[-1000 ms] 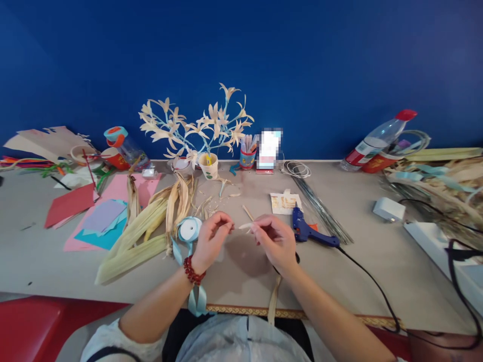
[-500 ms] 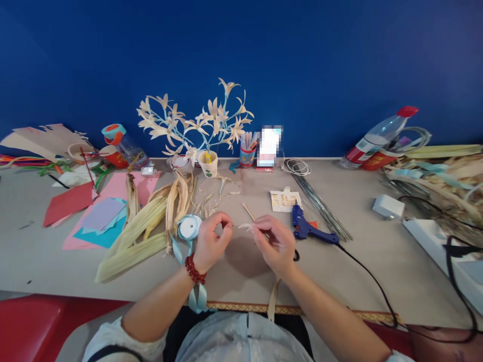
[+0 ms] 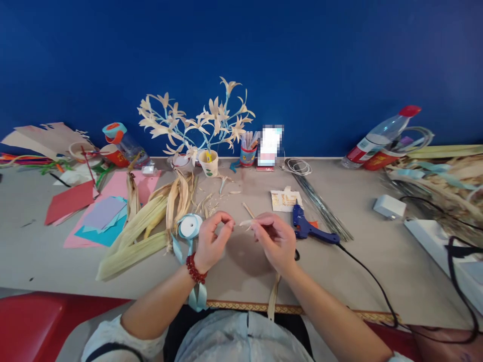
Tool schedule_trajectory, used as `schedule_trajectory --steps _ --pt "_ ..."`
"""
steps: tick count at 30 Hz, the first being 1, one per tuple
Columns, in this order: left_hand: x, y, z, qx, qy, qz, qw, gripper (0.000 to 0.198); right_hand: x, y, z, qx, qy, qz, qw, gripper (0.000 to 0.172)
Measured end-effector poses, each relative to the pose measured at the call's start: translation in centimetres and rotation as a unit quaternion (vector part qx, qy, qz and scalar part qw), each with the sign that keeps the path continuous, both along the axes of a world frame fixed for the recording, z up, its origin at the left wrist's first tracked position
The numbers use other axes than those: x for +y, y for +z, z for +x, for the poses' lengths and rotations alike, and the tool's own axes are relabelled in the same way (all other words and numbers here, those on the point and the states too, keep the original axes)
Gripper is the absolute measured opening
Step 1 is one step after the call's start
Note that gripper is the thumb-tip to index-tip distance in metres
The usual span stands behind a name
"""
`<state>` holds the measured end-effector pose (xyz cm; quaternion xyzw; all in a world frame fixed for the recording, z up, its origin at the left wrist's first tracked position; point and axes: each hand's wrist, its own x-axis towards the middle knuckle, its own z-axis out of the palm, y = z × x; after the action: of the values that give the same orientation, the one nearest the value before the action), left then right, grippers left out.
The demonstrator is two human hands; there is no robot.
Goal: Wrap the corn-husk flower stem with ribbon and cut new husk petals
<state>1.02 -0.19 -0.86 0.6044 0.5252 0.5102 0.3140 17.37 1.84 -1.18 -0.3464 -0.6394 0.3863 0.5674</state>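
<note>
My right hand pinches a thin, pale strip of corn husk between thumb and forefinger, its free end pointing left. Facing it, a short gap away, is my left hand, with a red bead bracelet at the wrist. Its thumb and forefinger are pinched together; whatever is between them is too small to make out. A roll of light blue ribbon lies just left of this hand. Partly behind my right hand rests a thin wooden stick.
Corn husks and coloured paper lie on the left. Husk flowers stand in a paper cup at the back. To the right are a blue glue gun with a cable, wires and a white power strip.
Both hands stay nearly in place, still pinched. The husk strip in my right hand has turned slightly. The whole view has shifted a little.
</note>
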Motion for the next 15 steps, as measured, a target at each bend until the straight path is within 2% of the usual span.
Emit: schedule_trajectory --steps 4,9,12,15 --pt "-0.16 0.33 0.34 0.029 -0.029 0.064 0.997 0.008 0.0 -0.14 -0.06 -0.008 0.03 -0.036 0.999 0.009" --pt "-0.13 0.42 0.44 0.103 -0.016 0.129 0.986 0.011 0.16 -0.31 -0.01 -0.055 0.049 -0.059 0.996 0.007" --pt "-0.18 0.43 0.29 0.166 -0.013 0.169 0.971 0.01 0.35 -0.05 0.18 -0.104 0.064 -0.033 0.992 0.007" --pt "-0.24 0.47 0.28 0.215 -0.009 0.19 0.958 0.01 0.4 0.23 0.23 -0.152 0.052 0.003 0.987 0.007"
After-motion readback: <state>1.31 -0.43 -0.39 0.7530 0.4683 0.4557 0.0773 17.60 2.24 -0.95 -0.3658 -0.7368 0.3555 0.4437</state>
